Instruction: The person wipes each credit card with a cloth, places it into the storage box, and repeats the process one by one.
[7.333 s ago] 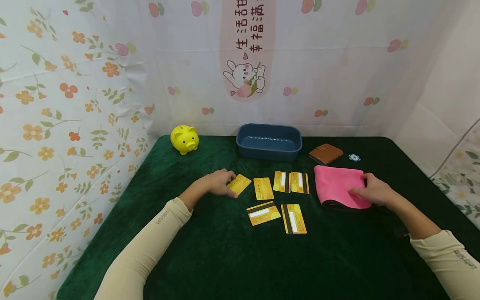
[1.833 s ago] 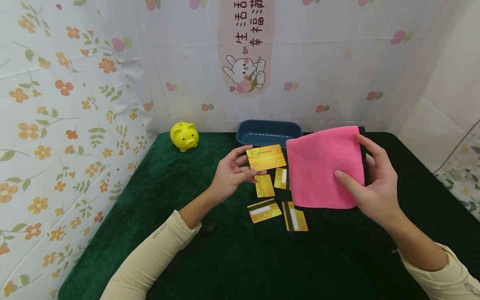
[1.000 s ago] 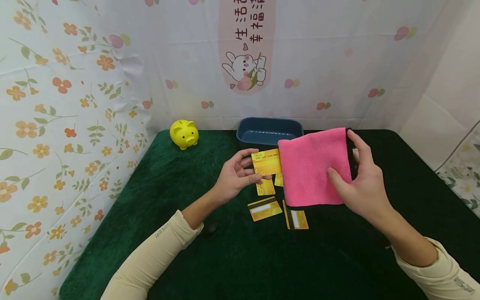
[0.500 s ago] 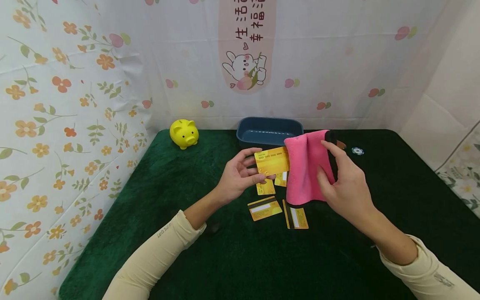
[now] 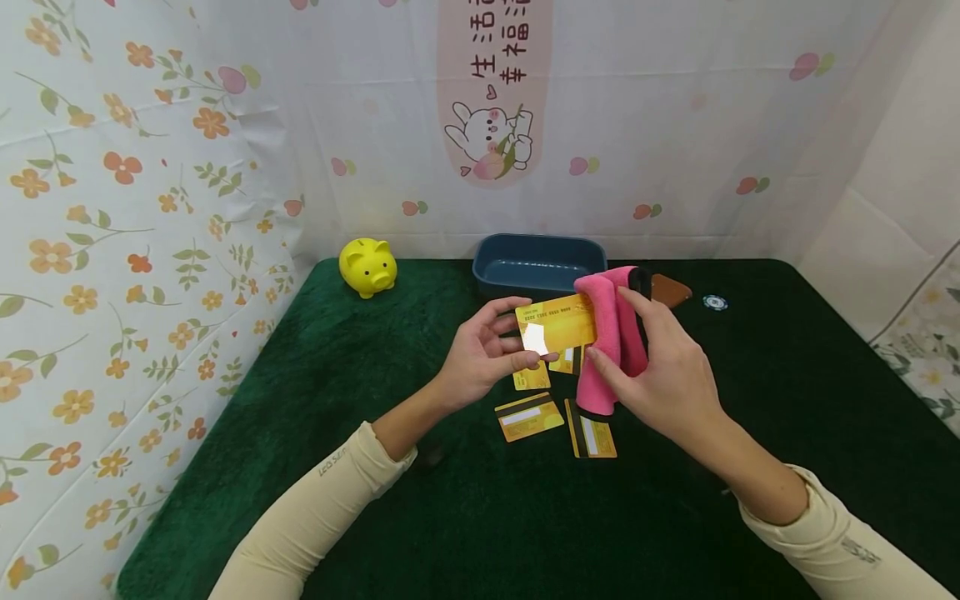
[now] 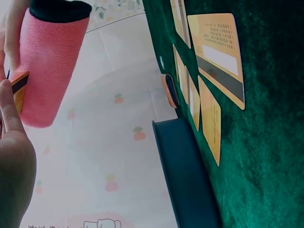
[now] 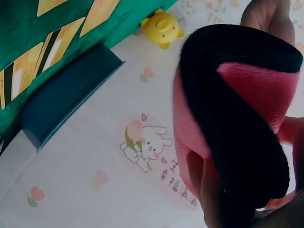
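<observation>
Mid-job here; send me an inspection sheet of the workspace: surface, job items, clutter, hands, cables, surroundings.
Surface: dark green covered table.
Job items: held gold card meets a curled pink cloth; other gold cards lie on the table.
Clutter: yellow piggy bank, blue bin, brown wallet, round chip, towards the back.
Hands: left hand holds the card; right hand grips the cloth.
Cables: thin line at right; cord or seam, cannot tell.
Surroundings: printed curtains.
</observation>
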A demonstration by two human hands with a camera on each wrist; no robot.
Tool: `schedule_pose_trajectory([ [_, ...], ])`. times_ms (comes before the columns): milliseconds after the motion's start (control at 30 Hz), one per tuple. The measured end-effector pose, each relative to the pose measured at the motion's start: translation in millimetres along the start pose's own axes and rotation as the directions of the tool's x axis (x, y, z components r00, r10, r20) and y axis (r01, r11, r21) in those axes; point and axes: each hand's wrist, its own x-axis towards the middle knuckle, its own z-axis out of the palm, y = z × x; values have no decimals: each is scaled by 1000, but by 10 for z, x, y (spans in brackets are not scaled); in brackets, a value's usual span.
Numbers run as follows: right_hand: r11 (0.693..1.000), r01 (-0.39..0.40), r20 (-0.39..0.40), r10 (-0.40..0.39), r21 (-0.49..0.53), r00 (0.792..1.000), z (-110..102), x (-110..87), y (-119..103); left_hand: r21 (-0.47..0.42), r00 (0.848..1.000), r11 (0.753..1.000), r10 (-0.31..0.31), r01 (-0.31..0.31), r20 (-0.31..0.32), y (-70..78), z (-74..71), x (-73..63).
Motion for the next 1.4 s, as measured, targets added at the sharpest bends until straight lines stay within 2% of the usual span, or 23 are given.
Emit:
schedule_pose_trajectory([
  [367,999,43,-50,-43,5,998,-3,21,62,7,1000,1000,-10,10,-15,-33,-3,10],
  [667,998,25,-134,-18,52,991,-136,40,131,0,1000,1000,-2,2,-29,-40,-42,-2],
  [767,994,45,-176,-27,102,984,-197,47,145,24,999,1000,1,0,-34,-42,-56,-5],
  [867,974,57,-198,-13,219,980,-252,47,147,58,999,998,-2,4,-41,-47,-67,-6],
  [933,944,45,-173,13,327,985,-280,37,135,78,999,997,-3,6,-46,-46,-74,-7],
  [1033,879,1,-107,57,476,993,-289,9,102,94,999,996,-1,5,-43,-48,-82,-7],
  [1067,859,-13,-81,64,513,995,-287,0,90,95,999,995,-2,6,-41,-48,-84,-7],
  [1133,836,-37,-36,68,547,997,-277,-12,73,93,999,996,-4,7,-36,-47,-83,-6],
  [1233,843,-57,18,56,535,998,-259,-9,58,85,1000,996,-1,3,-21,-39,-76,-3],
  [1400,900,-58,34,48,432,998,-214,18,43,80,1000,997,22,-22,0,-27,-60,8],
])
